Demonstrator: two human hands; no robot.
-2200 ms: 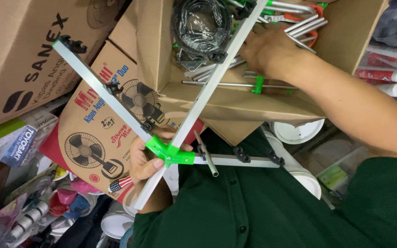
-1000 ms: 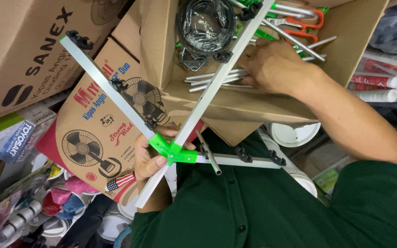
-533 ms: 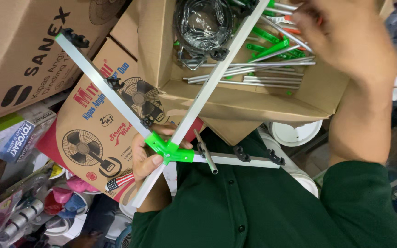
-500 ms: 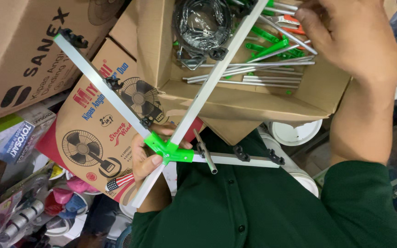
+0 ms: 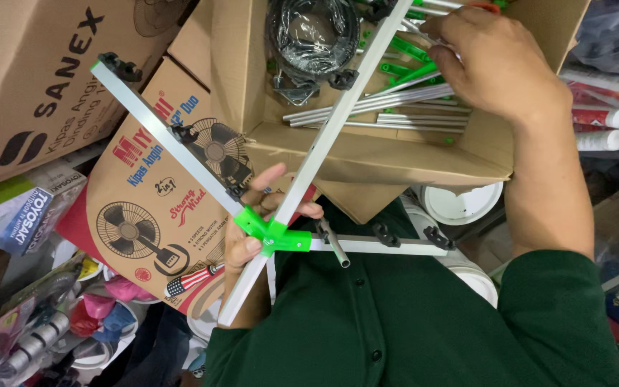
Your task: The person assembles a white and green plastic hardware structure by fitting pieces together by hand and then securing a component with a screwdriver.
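Even, fairly bright indoor light with soft shadows inside the open cardboard box [image 5: 367, 154]; faint sheen on the coiled black cable [image 5: 313, 32]; sharp centre, slight blur and wide-angle stretch at the edges

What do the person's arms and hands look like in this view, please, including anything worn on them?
Both hands are bare: no gloves, rings or watch show on the left hand or the right hand. The right forearm is bare up to a short dark green sleeve, part of a buttoned dark green shirt.
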